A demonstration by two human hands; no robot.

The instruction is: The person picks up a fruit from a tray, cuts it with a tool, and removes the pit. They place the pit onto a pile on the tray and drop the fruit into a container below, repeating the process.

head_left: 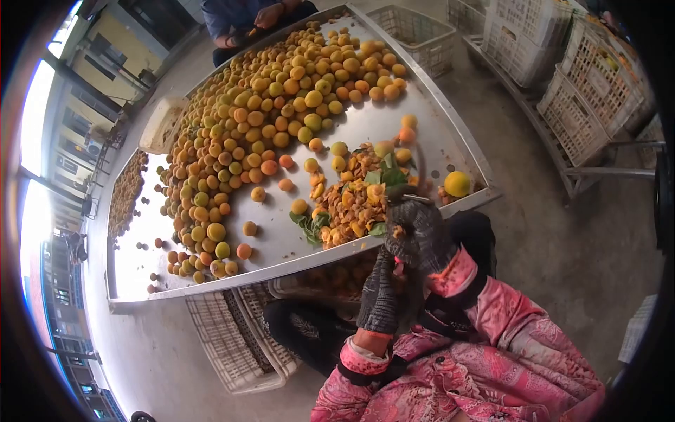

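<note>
Apricot halves at table edge, just beyond right hand, left hand lower

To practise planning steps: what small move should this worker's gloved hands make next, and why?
Probably put the orange bit showing in the right hand onto the pile of split fruit just ahead. The left hand is bunched against it at the table edge, beside that pile.

Your left hand and right hand overlap at the table's near edge, so you can't see what lies between them. The person at its far end is cut off by the top edge.
</note>
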